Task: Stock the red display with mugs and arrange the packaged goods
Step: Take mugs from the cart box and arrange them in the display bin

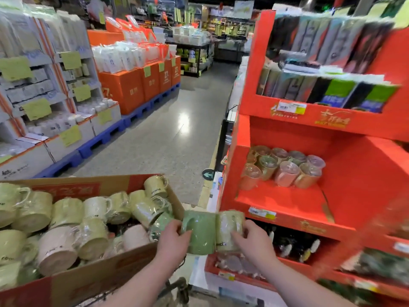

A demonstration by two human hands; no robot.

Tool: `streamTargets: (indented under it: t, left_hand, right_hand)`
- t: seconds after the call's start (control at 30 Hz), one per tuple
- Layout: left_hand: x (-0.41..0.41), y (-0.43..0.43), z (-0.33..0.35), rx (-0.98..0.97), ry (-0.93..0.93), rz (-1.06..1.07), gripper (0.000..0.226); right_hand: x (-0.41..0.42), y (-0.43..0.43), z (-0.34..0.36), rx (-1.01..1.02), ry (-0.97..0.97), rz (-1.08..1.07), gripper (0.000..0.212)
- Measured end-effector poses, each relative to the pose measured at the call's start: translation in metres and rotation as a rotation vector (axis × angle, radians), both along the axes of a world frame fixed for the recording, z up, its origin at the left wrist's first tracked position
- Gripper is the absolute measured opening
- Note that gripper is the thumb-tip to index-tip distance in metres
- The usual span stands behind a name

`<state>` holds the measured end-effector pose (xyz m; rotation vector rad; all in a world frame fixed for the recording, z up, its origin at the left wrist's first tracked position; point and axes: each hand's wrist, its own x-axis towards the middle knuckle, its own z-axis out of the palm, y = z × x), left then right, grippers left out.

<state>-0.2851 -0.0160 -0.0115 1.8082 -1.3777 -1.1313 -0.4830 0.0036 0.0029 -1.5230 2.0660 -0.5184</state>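
Holding one mug apiece, the person stands between carton and display. The left hand [171, 238] curls round a plain green ceramic mug [200, 234], and the right hand [252, 240] grips a pale yellow-green mug in clear wrap [228, 229]; the two mugs touch side by side. Left of the left hand, the open brown cardboard box [106, 275] is full of wrapped mugs. Above the right hand, the red cardboard display [287, 200] carries one cluster of wrapped mugs [285, 171], with much of that shelf bare. Stocking looks early; the tall packaged goods [332, 45] higher up look not yet arranged, though they are blurred.
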Motion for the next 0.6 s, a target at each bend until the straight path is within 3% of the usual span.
streamTargets:
  t: [0.27, 0.4, 0.6]
  left_hand:
    - [-0.126, 0.017, 0.011, 0.007, 0.021, -0.101, 0.005]
    - [-0.180, 0.029, 0.012, -0.017, 0.027, -0.116, 0.006]
    - [-0.224, 0.047, 0.012, -0.024, 0.060, -0.083, 0.008]
  right_hand:
    - [-0.116, 0.041, 0.006, 0.022, -0.053, -0.105, 0.021]
    - [-0.166, 0.055, 0.011, -0.005, -0.020, -0.124, 0.031]
    - [-0.211, 0.063, 0.004, -0.047, -0.026, -0.143, 0.028]
